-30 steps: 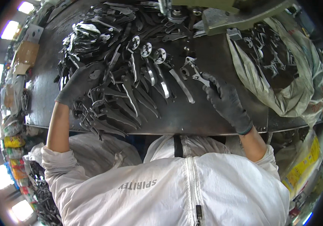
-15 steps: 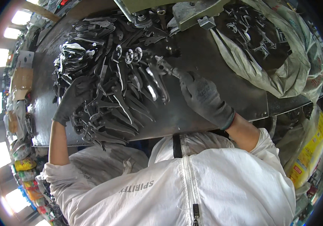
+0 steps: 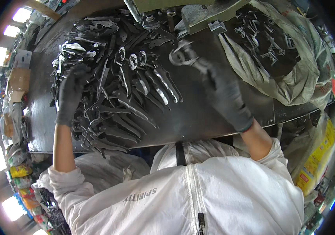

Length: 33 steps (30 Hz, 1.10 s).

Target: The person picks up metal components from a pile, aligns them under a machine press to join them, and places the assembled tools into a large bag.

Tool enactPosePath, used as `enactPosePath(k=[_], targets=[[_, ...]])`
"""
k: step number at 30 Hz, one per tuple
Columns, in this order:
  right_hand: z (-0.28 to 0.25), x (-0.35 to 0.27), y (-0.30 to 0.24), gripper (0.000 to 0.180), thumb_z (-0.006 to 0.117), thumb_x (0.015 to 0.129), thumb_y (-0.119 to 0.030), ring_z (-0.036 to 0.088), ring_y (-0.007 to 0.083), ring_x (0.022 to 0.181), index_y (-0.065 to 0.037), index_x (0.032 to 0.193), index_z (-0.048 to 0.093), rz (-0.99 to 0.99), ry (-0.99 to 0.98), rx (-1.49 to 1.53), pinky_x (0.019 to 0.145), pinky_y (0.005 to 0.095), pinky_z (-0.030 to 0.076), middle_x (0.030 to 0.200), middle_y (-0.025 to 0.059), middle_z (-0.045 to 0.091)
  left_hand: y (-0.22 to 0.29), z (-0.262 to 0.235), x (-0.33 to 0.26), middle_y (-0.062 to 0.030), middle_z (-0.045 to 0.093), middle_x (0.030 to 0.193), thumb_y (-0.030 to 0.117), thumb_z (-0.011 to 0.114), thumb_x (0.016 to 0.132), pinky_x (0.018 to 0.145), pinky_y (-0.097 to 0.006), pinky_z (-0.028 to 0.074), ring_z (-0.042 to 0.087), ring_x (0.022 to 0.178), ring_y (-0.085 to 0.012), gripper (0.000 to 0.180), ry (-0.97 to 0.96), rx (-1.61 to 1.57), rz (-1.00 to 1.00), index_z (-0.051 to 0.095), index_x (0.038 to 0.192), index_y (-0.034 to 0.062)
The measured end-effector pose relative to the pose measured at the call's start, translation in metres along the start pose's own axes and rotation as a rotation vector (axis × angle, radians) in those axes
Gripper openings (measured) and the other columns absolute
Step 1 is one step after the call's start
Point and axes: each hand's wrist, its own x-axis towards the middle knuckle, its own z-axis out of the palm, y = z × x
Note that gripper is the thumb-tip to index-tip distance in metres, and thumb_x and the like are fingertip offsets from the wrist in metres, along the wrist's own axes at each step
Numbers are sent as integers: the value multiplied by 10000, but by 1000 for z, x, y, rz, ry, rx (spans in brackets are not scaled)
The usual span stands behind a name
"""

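Observation:
My right hand (image 3: 226, 96), in a dark grey glove, is closed around a metal part with a round, ring-like head (image 3: 178, 56). It is in the air over the dark metal table, and motion smears both. My left hand (image 3: 72, 94), gloved alike, is over the left side of a heap of long curved metal handle-shaped pieces (image 3: 126, 111). Its fingers blend into the dark metal, so whether they grip a piece is hidden. Several pieces with bright round ends (image 3: 134, 60) stand out between my hands, their curved legs toward me.
A green-grey machine (image 3: 210, 15) with a metal post (image 3: 171, 17) stands at the table's far edge. At the far right, an open woven sack (image 3: 249, 72) holds small metal parts (image 3: 267, 43). A yellow-printed plastic bag (image 3: 318, 152) hangs below the right edge. Cardboard boxes (image 3: 18, 84) lie at left.
My right hand has moved right and slightly toward me, and the part in it has turned, its round head now showing. My left hand has shifted farther away along the heap.

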Motion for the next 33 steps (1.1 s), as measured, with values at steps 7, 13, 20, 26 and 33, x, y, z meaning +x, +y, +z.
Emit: enactPosePath(k=[7, 13, 20, 26, 33], targets=[[-13, 23, 35, 282, 650, 1001, -132, 658, 84, 776, 12, 1237, 596, 624, 22, 1105, 646, 211, 514, 994, 79, 723, 170, 125, 40, -91, 703, 950, 205, 583, 1045, 741, -386, 543, 668, 812, -257, 300, -157, -802, -493, 606, 1220, -38], [-5, 58, 41, 209, 645, 1023, -158, 666, 78, 788, -32, 1190, 646, 657, -22, 1212, 643, 205, 522, 996, 59, 732, 142, 165, 62, -276, 680, 964, 146, 525, 1036, 775, -480, 523, 656, 915, -477, 235, -35, -274, -291, 590, 1155, -45], [4, 70, 15, 248, 655, 1029, -200, 655, 55, 802, -55, 1226, 696, 606, -142, 1203, 682, 193, 528, 1002, 25, 740, 163, 154, 80, -49, 613, 787, 329, 526, 1098, 661, -318, 462, 549, 715, -118, 382, -117, -663, -445, 616, 1144, -39], [30, 76, 15, 321, 708, 1003, -222, 670, 75, 863, -5, 1239, 693, 386, -65, 1035, 718, 227, 551, 1046, 43, 749, 167, 157, 94, -45, 668, 834, 230, 504, 1082, 603, -314, 471, 578, 683, -124, 324, 14, -881, -426, 659, 1145, -47], [46, 70, 14, 373, 674, 1018, -179, 648, 70, 802, 17, 1329, 615, 489, -176, 1002, 655, 241, 547, 1089, 49, 697, 141, 153, 97, -258, 707, 1066, 277, 605, 980, 859, -470, 566, 700, 1019, -407, 302, -179, 57, -305, 701, 1143, 42]])
